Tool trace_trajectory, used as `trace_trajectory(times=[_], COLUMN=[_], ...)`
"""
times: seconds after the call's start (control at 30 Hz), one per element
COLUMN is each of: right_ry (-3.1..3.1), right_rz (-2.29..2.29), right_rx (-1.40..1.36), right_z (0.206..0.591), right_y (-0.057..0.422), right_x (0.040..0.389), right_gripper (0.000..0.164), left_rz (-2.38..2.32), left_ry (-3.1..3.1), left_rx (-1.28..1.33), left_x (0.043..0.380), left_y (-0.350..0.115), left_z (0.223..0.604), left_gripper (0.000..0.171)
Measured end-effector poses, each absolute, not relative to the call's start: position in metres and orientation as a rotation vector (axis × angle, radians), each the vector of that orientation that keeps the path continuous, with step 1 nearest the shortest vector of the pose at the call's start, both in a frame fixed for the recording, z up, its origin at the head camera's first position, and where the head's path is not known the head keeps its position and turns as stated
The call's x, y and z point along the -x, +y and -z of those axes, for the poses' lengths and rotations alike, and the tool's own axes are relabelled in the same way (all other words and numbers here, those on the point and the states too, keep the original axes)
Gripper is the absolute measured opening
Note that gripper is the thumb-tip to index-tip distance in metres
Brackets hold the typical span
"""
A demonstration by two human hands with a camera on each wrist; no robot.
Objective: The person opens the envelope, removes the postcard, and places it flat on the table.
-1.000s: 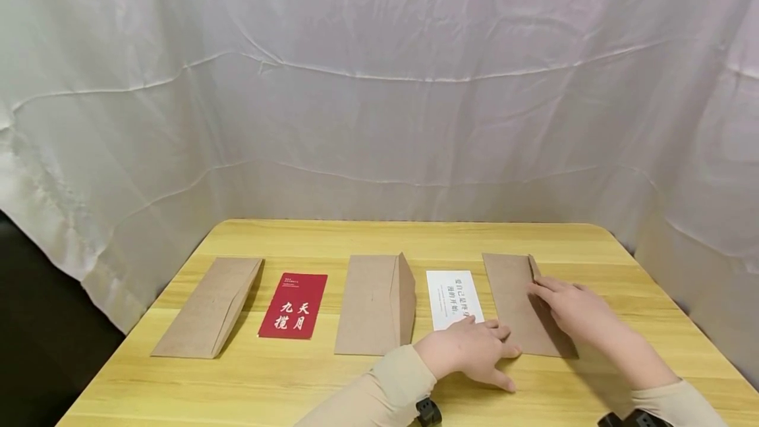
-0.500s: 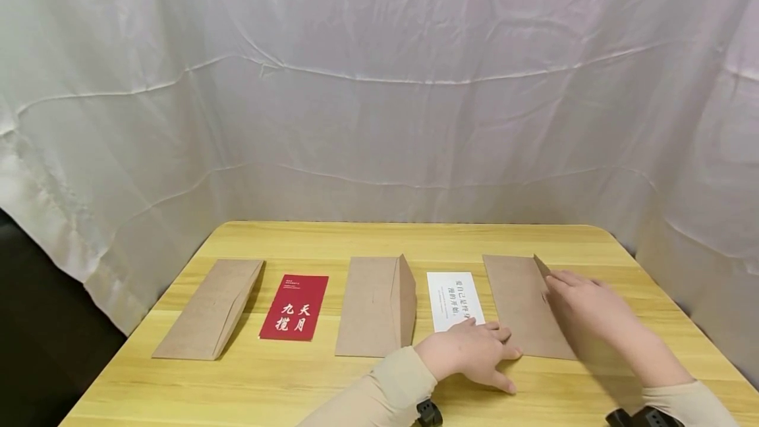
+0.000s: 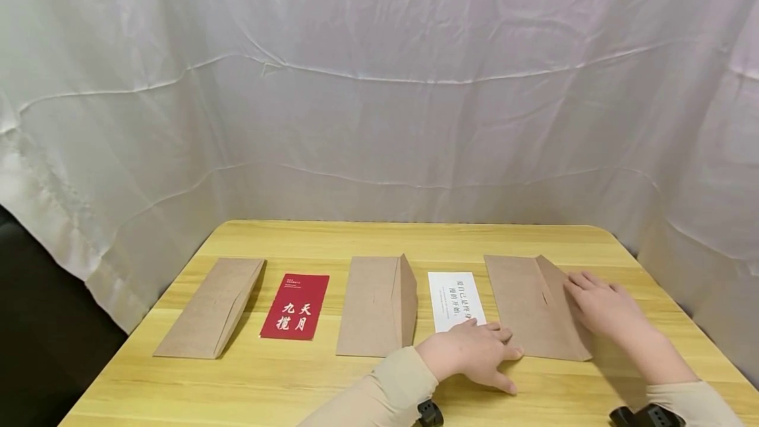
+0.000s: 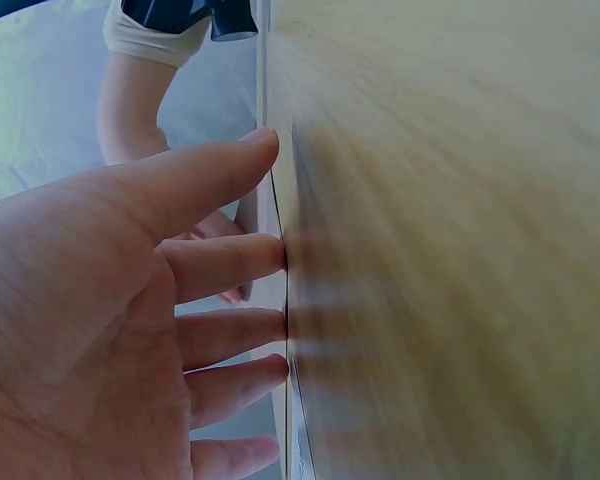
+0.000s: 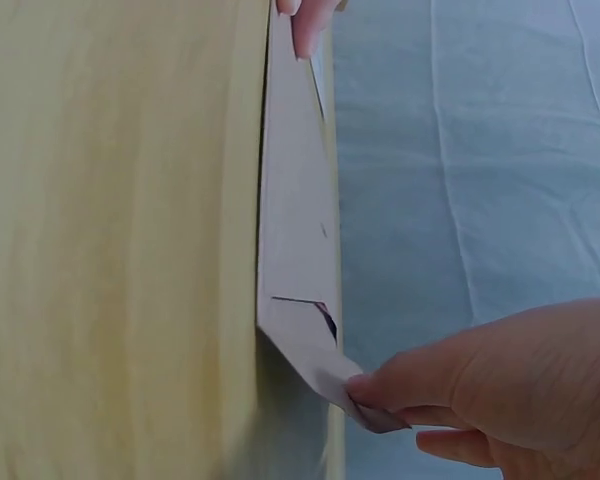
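Note:
A brown paper envelope lies at the right of the table in the head view. My right hand pinches the edge of its flap between thumb and fingers, and the flap is folded out to the right, raised off the table. Behind the crease, the right wrist view shows the envelope's mouth slightly parted, with a dark sliver inside. My left hand has its fingers spread and rests at the envelope's near left corner. Its fingers cover the lower end of a white card with printed characters.
Another brown envelope, its flap partly raised, lies left of the white card. Further left are a red card with white characters and a third brown envelope. A pale curtain hangs behind the wooden table.
My right hand has moved right, swinging the flap of the right envelope outward from its folded position. My left hand has stayed in place.

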State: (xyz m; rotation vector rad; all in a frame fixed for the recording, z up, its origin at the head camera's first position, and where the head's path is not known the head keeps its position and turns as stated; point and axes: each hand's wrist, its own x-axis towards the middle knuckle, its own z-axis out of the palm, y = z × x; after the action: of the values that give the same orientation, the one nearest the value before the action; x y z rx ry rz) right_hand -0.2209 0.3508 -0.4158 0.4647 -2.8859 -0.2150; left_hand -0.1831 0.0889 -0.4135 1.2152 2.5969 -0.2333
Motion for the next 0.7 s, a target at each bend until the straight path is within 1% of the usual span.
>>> trace_trajectory(times=[0.13, 0.27, 0.7], right_ry=[-2.98, -3.06, -3.156], right_rz=[0.201, 0.146, -0.115], right_rx=[-0.435, -0.449, -0.555], right_z=[0.418, 0.421, 0.422], right_y=[0.354, 0.356, 0.367], right_x=[0.224, 0.226, 0.232], right_gripper=[0.047, 0.052, 0.057], left_rz=[0.238, 0.24, 0.227], left_ry=[2.601, 2.606, 2.599], left_rx=[-1.214, -1.21, -1.212], left_x=[0.183, 0.183, 0.184], left_y=[0.089, 0.09, 0.089], left_z=[0.414, 0.415, 0.415], left_gripper=[0.06, 0.06, 0.06])
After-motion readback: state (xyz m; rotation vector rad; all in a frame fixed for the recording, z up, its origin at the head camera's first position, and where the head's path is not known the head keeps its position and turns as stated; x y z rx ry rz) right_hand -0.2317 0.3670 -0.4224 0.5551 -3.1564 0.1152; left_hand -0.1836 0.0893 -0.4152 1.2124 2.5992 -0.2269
